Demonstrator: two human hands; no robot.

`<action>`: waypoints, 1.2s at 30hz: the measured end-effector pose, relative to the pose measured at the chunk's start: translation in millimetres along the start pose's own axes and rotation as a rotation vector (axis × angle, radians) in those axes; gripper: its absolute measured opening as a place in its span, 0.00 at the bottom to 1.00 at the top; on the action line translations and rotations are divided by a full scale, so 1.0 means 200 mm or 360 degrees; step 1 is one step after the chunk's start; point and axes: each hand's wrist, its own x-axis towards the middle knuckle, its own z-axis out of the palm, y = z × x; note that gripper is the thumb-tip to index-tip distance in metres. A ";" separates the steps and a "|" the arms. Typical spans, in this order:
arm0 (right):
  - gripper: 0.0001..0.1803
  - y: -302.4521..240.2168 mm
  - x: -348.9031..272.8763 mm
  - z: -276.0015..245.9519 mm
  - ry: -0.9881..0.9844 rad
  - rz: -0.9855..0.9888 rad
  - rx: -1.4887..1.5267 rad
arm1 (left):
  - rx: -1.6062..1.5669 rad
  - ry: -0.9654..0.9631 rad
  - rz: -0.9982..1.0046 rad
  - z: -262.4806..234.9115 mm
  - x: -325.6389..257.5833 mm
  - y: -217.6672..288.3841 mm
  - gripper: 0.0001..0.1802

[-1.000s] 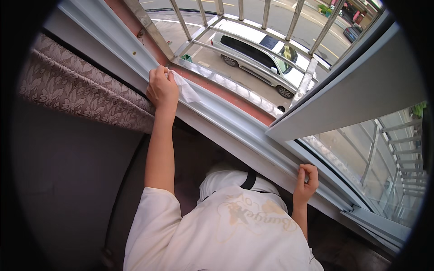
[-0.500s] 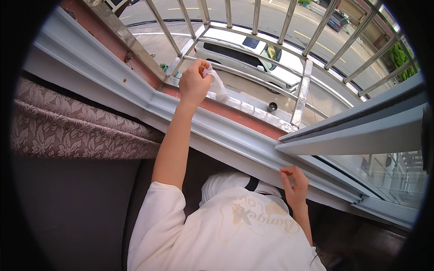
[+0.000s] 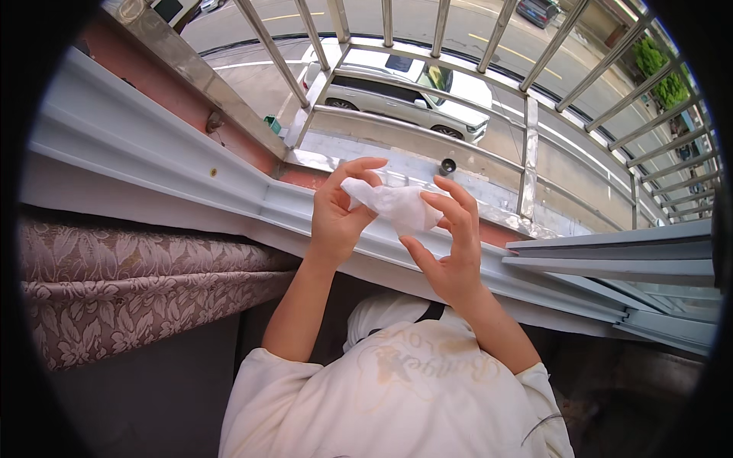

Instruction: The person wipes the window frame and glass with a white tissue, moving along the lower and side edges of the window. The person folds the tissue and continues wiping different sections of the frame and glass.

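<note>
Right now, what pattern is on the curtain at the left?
Pale leaves on a mauve-brown curtain, best seen in the head view.

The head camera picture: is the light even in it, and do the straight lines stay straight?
Head view: uneven light, the white car outside bright, the curtain indoors dimmer; head view: fisheye bending, so the window track looks curved, with black around the image edge; head view: the left hand, right hand and white tissue look fairly sharp.
</note>
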 end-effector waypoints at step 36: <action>0.05 0.43 0.50 0.56 -0.0428 0.0369 -0.0165 | 0.0954 0.0573 0.0568 -0.38 -0.45 -0.23 0.09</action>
